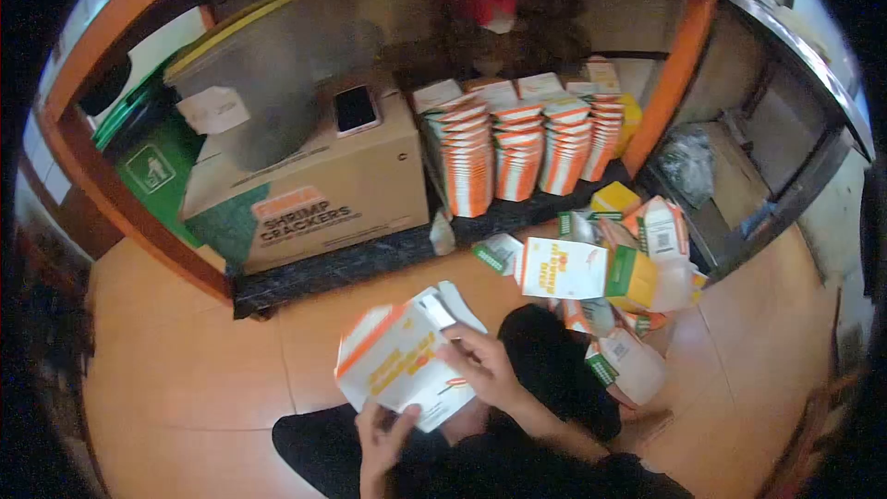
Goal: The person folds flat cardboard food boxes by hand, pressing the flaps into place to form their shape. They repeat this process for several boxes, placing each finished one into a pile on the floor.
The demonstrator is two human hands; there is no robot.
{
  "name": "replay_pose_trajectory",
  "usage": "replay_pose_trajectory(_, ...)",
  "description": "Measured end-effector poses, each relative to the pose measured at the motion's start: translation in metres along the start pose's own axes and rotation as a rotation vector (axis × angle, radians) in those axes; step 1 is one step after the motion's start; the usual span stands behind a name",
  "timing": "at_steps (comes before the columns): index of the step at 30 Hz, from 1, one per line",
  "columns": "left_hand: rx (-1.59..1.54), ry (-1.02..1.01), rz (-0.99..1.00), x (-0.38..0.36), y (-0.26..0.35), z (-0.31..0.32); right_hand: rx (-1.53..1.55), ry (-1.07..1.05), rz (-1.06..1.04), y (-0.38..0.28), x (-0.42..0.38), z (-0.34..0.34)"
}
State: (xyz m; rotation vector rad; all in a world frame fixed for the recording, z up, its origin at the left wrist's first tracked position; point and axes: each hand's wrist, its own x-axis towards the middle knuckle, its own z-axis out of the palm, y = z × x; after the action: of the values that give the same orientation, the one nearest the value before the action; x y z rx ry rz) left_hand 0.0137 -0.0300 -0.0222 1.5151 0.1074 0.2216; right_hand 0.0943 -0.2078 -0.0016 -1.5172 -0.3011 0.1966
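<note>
A white food carton [393, 360] with yellow-orange lettering and an orange edge is held tilted above my lap. My left hand [383, 439] pinches its lower edge, with the thumb on the printed face. My right hand [482, 368] grips it at the right side, where white flaps [443, 303] stick up behind the printed panel. Fingers behind the carton are hidden. To the right of my knee lies a loose pile of similar cartons, with a white printed carton [564, 268] on top and a green and yellow one [633, 277] beside it.
Nested cartons stand in several stacks [467, 157] on a low dark shelf [342, 254]. Left of them is a shrimp crackers box [314, 194] with a phone [357, 111] on top. A green bin [148, 166] stands behind, and an orange post [679, 83] rises at right.
</note>
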Motion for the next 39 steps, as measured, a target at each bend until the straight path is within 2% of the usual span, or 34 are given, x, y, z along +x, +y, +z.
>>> replay_pose_trajectory(1, -0.089, 0.065, -0.010, 0.003, -0.004, -0.002, -0.057, -0.090, -0.262, -0.005, -0.002, -0.007)
replay_pose_trajectory(2, -0.096, 0.028, 0.112, 0.011, -0.004, -0.007, -0.133, -0.188, -0.363, -0.018, 0.000, -0.013)
replay_pose_trajectory(3, -0.394, -0.004, 0.059, 0.022, -0.011, -0.010, -0.210, -0.292, -0.464, -0.029, -0.002, -0.019)
replay_pose_trajectory(7, -0.021, -0.207, 0.081, 0.025, -0.008, 0.002, -0.285, -0.173, -0.210, -0.023, -0.020, -0.046)
replay_pose_trajectory(8, -0.203, -0.353, 0.093, 0.027, 0.005, 0.012, -0.439, -0.041, -0.272, -0.030, -0.023, -0.060)
replay_pose_trajectory(9, -0.270, -0.414, 0.006, 0.027, 0.019, 0.011, -0.588, 0.082, -0.331, -0.039, -0.024, -0.075)
replay_pose_trajectory(10, -0.317, -0.346, -0.020, 0.028, 0.021, 0.008, -0.862, 0.341, -0.366, -0.050, -0.028, -0.087)
replay_pose_trajectory(12, -0.303, -0.228, -0.030, 0.030, 0.012, -0.005, -1.093, 0.648, -0.323, -0.078, -0.030, -0.108)
replay_pose_trajectory(14, -0.198, -0.097, -0.007, 0.030, -0.009, -0.027, -1.455, 0.913, -0.440, -0.110, -0.018, -0.092)
replay_pose_trajectory(16, -0.154, 0.064, -0.049, 0.026, -0.022, -0.042, -1.422, 0.738, -0.444, -0.091, -0.006, -0.074)
replay_pose_trajectory(18, -0.202, 0.195, -0.107, 0.020, -0.042, -0.063, -1.291, 0.451, -0.426, -0.059, 0.011, -0.044)
replay_pose_trajectory(20, -0.294, 0.369, -0.186, 0.011, -0.057, -0.079, -0.940, 0.079, -0.373, -0.005, 0.034, 0.005)
replay_pose_trajectory(22, -0.394, 0.507, -0.189, 0.000, -0.074, -0.100, -0.751, -0.178, -0.205, 0.094, 0.047, 0.056)
replay_pose_trajectory(24, -0.459, 0.646, -0.204, -0.008, -0.072, -0.113, -0.882, -0.368, 0.117, 0.129, 0.046, 0.117)
replay_pose_trajectory(27, -0.408, 0.694, -0.186, -0.024, -0.079, -0.138, -1.168, -0.322, 0.140, 0.187, 0.038, 0.179)
replay_pose_trajectory(30, -0.404, 0.759, -0.211, -0.038, -0.083, -0.152, -1.235, -0.366, 0.056, 0.208, 0.033, 0.197)
replay_pose_trajectory(34, -0.437, 0.730, -0.215, -0.038, -0.089, -0.154, -1.167, -0.460, 0.112, 0.218, 0.045, 0.186)
replay_pose_trajectory(37, -0.401, 0.605, -0.252, -0.025, -0.101, -0.149, -0.695, -0.522, 0.079, 0.251, 0.057, 0.157)
replay_pose_trajectory(39, -0.431, 0.469, -0.337, -0.010, -0.114, -0.139, -0.533, -0.553, 0.208, 0.255, 0.063, 0.138)
